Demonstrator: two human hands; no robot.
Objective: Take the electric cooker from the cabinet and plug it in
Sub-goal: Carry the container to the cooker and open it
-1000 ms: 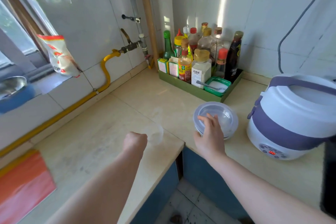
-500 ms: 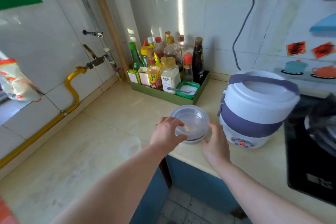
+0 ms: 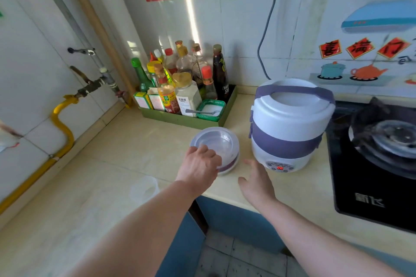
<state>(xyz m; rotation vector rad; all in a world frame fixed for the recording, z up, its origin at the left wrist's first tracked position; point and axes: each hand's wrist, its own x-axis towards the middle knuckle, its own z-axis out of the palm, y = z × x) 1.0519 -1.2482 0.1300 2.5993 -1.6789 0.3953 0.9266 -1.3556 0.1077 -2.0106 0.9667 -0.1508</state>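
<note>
Tabletop (image 3: 117, 157) — beige, L-shaped, runs along the tiled walls. Black gas stove (image 3: 369, 175) at the far right end. Electric cooker (image 3: 290, 123), white with purple band and handle, stands upright on the tabletop just left of the stove, lid shut, red digits lit on its front panel; a grey cord (image 3: 266, 29) hangs down the wall behind it. Green tray (image 3: 184, 119) of condiment bottles sits in the corner. Clear-lidded round container (image 3: 217, 148) sits between tray and cooker. Left hand (image 3: 199, 167) lies on the container's near rim, fingers curled over it. Right hand (image 3: 256, 180) — spread flat, holding nothing, just in front of the cooker's base.
</note>
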